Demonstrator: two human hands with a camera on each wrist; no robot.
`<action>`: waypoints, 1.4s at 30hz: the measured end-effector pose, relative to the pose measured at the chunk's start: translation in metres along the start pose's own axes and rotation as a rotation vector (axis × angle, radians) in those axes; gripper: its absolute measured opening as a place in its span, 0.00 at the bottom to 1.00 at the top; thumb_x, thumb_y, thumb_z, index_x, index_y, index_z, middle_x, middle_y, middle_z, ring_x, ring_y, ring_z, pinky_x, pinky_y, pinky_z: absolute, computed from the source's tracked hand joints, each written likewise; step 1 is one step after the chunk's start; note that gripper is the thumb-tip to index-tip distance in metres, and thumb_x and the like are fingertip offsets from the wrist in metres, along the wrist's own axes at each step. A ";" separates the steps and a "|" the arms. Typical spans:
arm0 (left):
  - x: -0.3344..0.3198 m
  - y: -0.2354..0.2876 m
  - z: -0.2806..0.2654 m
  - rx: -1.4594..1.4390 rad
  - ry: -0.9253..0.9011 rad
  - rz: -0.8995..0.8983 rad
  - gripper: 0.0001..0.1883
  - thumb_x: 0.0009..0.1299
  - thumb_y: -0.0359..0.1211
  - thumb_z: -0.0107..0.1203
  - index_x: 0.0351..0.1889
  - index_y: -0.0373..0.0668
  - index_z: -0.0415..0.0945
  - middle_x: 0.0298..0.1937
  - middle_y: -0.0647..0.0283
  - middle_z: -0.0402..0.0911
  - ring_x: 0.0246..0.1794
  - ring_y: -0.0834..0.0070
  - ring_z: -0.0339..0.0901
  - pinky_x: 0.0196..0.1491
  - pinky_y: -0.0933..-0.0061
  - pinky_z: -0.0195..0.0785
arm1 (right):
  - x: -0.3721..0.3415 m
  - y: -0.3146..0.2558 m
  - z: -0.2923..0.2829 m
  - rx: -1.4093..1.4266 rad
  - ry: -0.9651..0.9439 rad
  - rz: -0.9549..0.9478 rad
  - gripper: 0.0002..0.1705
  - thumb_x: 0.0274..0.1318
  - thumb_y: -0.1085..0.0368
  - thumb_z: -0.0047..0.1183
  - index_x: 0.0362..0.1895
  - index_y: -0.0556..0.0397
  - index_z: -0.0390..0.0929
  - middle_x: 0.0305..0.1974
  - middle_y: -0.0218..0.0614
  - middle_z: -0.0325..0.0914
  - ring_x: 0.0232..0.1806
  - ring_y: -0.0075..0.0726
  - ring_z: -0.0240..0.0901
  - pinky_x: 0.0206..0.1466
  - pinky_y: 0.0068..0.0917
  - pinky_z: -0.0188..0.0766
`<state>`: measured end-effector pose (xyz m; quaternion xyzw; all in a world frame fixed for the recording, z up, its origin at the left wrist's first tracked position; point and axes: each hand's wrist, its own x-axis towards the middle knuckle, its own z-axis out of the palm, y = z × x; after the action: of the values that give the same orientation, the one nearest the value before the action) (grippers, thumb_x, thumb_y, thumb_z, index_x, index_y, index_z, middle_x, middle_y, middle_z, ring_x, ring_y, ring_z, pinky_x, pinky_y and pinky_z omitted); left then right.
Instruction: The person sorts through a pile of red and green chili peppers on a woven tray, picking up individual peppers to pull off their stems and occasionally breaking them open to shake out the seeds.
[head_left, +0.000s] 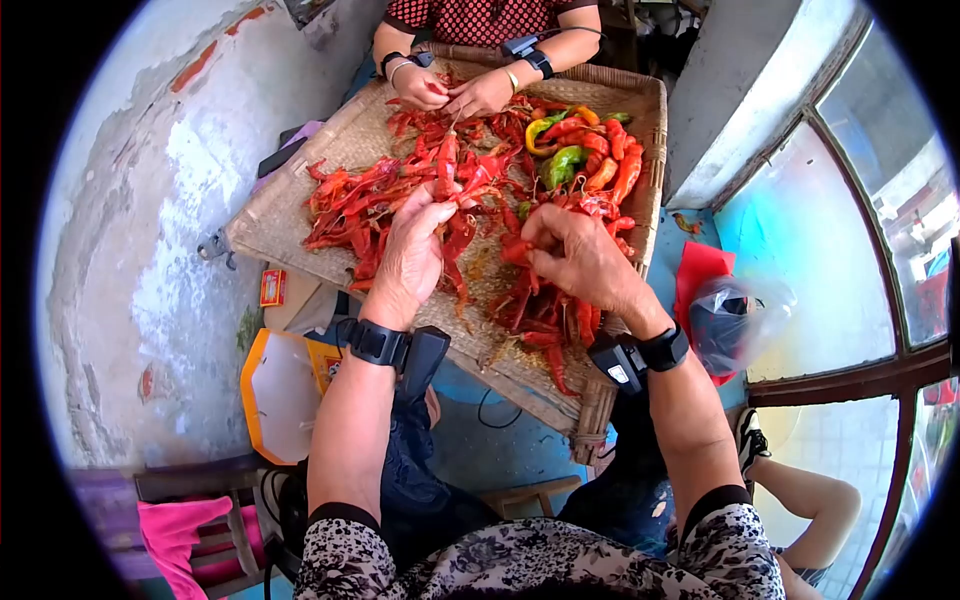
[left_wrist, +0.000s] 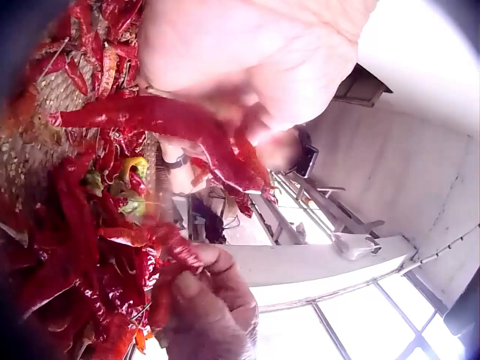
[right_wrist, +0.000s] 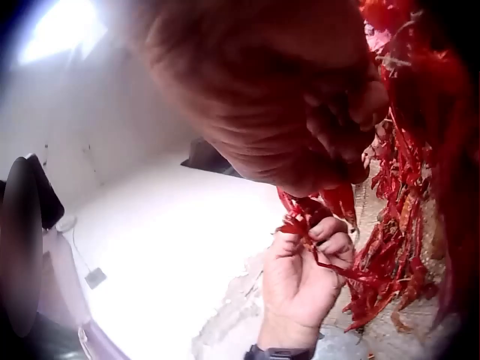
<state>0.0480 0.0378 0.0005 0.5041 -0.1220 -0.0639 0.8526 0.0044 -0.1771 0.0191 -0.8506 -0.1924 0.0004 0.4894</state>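
Note:
My left hand [head_left: 412, 250] grips red chili peppers [head_left: 447, 165] between thumb and fingers, over the middle of a woven tray [head_left: 285, 225]. In the left wrist view a long wrinkled chili pepper [left_wrist: 150, 114] sticks out of that hand [left_wrist: 247, 56]. To the right, my right hand [head_left: 590, 262] has its fingers curled, pinching a red chili pepper [head_left: 514, 249] above the near pile. The left wrist view shows this right hand [left_wrist: 214, 307] with thumb against the chili pepper [left_wrist: 176, 251]. Its fingertips are mostly hidden in the right wrist view.
Dried red chilies [head_left: 350, 205] cover the tray's left and middle; plumper red, green and yellow peppers [head_left: 600, 150] lie at its right. Across the tray another person's hands [head_left: 480, 95] handle chilies. A plastic bag [head_left: 735, 320] stands right, a yellow-edged box [head_left: 262, 390] left.

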 end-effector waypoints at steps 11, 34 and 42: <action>-0.010 0.017 0.005 -0.081 -0.154 -0.208 0.09 0.69 0.30 0.49 0.46 0.41 0.74 0.35 0.64 0.77 0.34 0.81 0.74 0.35 0.81 0.68 | 0.000 -0.010 0.010 -0.162 0.380 -0.238 0.18 0.51 0.74 0.56 0.49 0.53 0.73 0.34 0.48 0.70 0.35 0.56 0.72 0.38 0.43 0.70; -0.010 0.015 -0.010 -0.108 0.010 -0.130 0.10 0.72 0.34 0.49 0.48 0.42 0.72 0.35 0.63 0.75 0.26 0.80 0.68 0.29 0.81 0.61 | -0.006 -0.007 -0.003 -0.395 0.366 -0.016 0.15 0.52 0.66 0.60 0.41 0.62 0.75 0.26 0.44 0.77 0.28 0.41 0.76 0.33 0.34 0.71; -0.023 0.012 0.015 0.208 -0.292 -0.272 0.12 0.73 0.40 0.49 0.44 0.43 0.74 0.31 0.71 0.75 0.24 0.87 0.68 0.27 0.87 0.61 | -0.003 -0.011 0.020 0.099 0.115 -0.153 0.11 0.58 0.65 0.57 0.42 0.59 0.79 0.28 0.43 0.78 0.28 0.37 0.74 0.34 0.33 0.71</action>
<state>0.0216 0.0367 0.0150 0.5864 -0.1810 -0.2375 0.7530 -0.0056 -0.1561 0.0171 -0.8069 -0.2283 -0.0763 0.5394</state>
